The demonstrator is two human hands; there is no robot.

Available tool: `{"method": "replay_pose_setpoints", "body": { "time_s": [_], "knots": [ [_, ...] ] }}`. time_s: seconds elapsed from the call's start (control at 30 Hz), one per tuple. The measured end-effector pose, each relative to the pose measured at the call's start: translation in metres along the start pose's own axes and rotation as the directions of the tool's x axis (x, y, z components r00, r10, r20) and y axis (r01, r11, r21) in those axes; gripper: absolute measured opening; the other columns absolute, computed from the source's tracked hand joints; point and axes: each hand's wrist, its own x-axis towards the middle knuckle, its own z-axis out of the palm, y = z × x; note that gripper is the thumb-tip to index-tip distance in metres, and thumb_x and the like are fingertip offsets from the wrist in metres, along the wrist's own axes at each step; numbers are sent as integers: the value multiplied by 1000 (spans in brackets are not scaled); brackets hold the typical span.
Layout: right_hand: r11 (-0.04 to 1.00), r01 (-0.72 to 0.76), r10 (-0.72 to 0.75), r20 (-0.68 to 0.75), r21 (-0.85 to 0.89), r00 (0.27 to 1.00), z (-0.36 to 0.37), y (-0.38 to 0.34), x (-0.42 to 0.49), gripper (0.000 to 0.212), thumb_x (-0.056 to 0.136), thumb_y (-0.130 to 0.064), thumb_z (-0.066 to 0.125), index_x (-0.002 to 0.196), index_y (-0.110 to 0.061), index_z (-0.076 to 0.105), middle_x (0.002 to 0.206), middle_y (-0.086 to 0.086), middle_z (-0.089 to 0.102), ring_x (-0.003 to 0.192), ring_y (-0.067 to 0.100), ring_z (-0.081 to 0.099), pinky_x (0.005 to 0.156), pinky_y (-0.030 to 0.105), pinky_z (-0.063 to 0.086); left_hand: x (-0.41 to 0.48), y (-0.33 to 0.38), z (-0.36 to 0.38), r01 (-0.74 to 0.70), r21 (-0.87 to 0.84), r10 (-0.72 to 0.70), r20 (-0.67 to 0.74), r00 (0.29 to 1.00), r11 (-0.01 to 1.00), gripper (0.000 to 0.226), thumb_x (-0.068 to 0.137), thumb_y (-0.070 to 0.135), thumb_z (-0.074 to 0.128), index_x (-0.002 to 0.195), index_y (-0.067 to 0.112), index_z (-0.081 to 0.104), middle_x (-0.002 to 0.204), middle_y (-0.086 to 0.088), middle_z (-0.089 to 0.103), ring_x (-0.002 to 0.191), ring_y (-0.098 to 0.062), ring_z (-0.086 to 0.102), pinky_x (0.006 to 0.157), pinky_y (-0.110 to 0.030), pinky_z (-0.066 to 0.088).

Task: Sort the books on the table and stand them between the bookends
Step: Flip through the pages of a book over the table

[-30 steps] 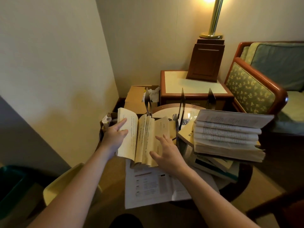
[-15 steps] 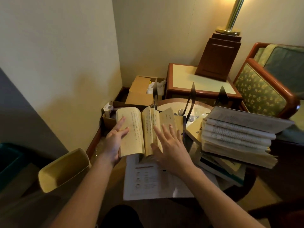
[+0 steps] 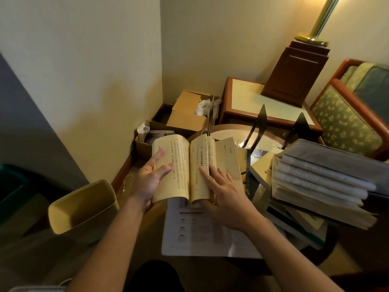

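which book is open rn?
The yellow-paged book, pages spread, with the left hand and right hand resting on it. The stacked books at right lie closed.

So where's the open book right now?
Centre of the head view: the open book, left hand on its left page, right hand on its right pages, over the sheet and just left of the stack.

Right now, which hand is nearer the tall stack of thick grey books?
Right: the right hand presses the open yellowed book beside the stack; the left hand touches its far page.
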Motion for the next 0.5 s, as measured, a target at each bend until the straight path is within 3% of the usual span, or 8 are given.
{"method": "replay_pose_setpoints", "body": {
  "time_s": [0.1,0.2,0.3,0.5],
  "knots": [
    [998,-17,16,13,61,1000,3,0,-2,81,99,-63,35,152,-41,-23,160,-14,-26,142,7,-27,117,33,-16,2,-2,-7,10,-19,-10,4,1000,1000,53,93,21,66,138,45,52,128,1,60,106,-27,67,70,-37,61],
    [993,-14,15,-11,118,1000,8,-1,-3,77,99,-67,21,152,-37,-25,161,-14,-25,147,7,-23,123,35,-12,7,-2,-14,20,-50,-20,2,1000,999,45,93,21,66,126,50,58,131,-2,60,111,-31,65,86,-50,59],
    [985,-26,35,-50,170,998,12,-5,-1,76,97,-71,14,153,-34,-23,160,-16,-23,148,7,-21,123,33,-11,8,0,-17,28,-35,-28,4,1000,999,47,92,23,67,129,49,57,130,-3,61,113,-32,64,93,-58,54],
    [998,60,-60,-79,6,995,9,-17,6,85,91,-81,13,154,-36,-23,161,-16,-24,145,15,-35,119,52,-20,11,1,-20,34,-13,-34,-15,999,999,40,95,24,64,130,42,60,127,-5,64,112,-30,64,87,-49,57]
  ]
}}
